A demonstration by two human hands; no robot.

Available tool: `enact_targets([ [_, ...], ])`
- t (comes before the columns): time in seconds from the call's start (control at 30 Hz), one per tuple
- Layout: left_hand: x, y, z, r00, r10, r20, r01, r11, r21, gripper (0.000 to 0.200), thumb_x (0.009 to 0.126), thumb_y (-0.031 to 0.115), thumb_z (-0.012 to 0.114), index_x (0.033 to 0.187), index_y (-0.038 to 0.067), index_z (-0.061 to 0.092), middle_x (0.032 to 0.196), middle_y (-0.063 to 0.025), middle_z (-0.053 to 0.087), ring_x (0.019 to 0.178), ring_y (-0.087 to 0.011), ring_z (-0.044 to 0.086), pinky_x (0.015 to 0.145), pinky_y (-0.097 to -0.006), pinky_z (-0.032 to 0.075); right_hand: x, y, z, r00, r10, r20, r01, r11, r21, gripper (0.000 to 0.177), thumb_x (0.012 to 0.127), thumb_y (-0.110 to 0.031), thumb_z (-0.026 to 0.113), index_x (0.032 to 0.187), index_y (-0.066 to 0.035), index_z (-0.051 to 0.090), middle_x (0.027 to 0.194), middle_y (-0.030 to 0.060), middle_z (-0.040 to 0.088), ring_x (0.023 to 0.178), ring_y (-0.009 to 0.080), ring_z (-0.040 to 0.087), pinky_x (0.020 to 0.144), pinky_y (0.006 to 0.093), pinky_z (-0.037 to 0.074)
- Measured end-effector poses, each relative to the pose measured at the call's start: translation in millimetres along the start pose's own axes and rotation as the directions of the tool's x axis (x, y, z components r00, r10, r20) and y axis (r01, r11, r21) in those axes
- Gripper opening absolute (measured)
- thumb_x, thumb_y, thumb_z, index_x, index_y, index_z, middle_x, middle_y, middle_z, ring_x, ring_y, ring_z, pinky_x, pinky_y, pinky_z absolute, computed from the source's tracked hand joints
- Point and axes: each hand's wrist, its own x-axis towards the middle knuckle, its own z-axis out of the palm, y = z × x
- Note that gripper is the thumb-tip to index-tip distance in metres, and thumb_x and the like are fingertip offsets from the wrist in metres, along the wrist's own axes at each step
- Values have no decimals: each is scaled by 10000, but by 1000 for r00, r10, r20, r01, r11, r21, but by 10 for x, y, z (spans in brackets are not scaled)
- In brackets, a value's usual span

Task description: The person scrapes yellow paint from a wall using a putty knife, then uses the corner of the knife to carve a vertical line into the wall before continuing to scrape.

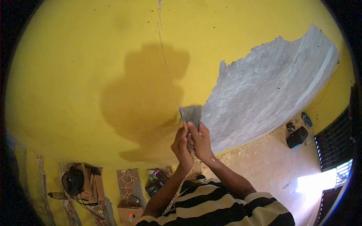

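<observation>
A putty knife (192, 114) with a wide grey blade meets the yellow wall (75, 75) at the edge of a bare grey patch (267, 83). My right hand (200, 142) is closed round its handle, thumb up against the blade. Close beside it on the left, my left hand (183, 148) also grips the tool, its fingers near the base of the blade. Most of the handle is hidden by my fingers. A thin crack (166, 62) runs down the yellow paint to the blade's left corner.
Below the wall lies a tiled floor (264, 165). A black speaker-like box (297, 137) stands at the right. At lower left are cardboard boxes (97, 186), a dark round fan-like object (72, 180) with cables, and a dark bag (152, 188). Light enters through a grille (344, 173).
</observation>
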Motion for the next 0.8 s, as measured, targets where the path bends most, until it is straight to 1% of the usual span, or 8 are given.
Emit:
enact_targets([
  [0.1,211,268,91,961,255,112,-253,967,-32,426,960,217,431,1300,-21,528,1244,-137,567,1036,-170,554,849,-268,441,82,-290,110,999,17,30,-19,997,75,157,991,-246,494,898,-120,497,546,-68,403,382,14,321,340,204,239],
  [0.23,116,87,123,968,243,64,-245,969,41,492,960,318,451,1292,-37,526,1321,-142,539,1136,-189,526,936,-282,408,75,-202,3,999,-12,36,10,998,67,159,989,-248,499,903,-114,509,549,-65,416,382,14,323,347,200,246],
  [0.37,-268,-736,-14,990,140,-8,-140,990,19,489,954,308,457,1297,-35,521,1296,-133,556,1015,-152,543,874,-268,422,-44,645,-491,1000,-3,-29,2,999,-50,164,988,-245,501,906,-104,520,554,-65,436,397,14,335,356,197,252],
  [0.53,-48,-423,99,995,95,2,-95,994,-50,480,952,298,456,1309,-16,518,1225,-124,588,1000,-162,539,871,-289,424,85,104,-245,999,-3,38,3,1000,21,179,985,-255,507,893,-102,511,548,-66,424,397,16,340,350,203,252],
  [0.63,272,-61,227,930,368,20,-368,926,87,512,963,362,457,1316,-5,515,1211,-101,601,761,-91,513,670,-233,431,207,-202,-140,994,4,113,-15,995,96,166,976,-245,532,911,-93,530,609,-59,467,458,18,391,389,198,295],
  [0.67,242,-87,221,928,372,21,-372,924,82,512,963,362,457,1316,-5,515,1211,-101,601,761,-91,513,670,-233,431,193,-202,-160,993,-2,114,-9,995,95,166,976,-245,532,911,-93,530,609,-59,467,458,18,391,389,198,295],
  [0.73,28,-211,155,997,74,25,-72,995,-65,523,961,363,457,1321,-14,505,1265,-114,575,728,-77,502,633,-220,421,82,-112,-257,984,145,101,-157,981,113,177,972,-260,540,908,-96,530,596,-65,453,455,17,392,390,201,294],
  [0.8,-215,-540,88,994,112,2,-112,992,-60,426,977,219,423,1312,-31,508,1176,-105,566,797,-109,498,711,-244,433,-51,303,-448,987,154,41,-155,987,39,174,976,-262,527,900,-107,513,563,-62,426,418,20,360,365,201,270],
])
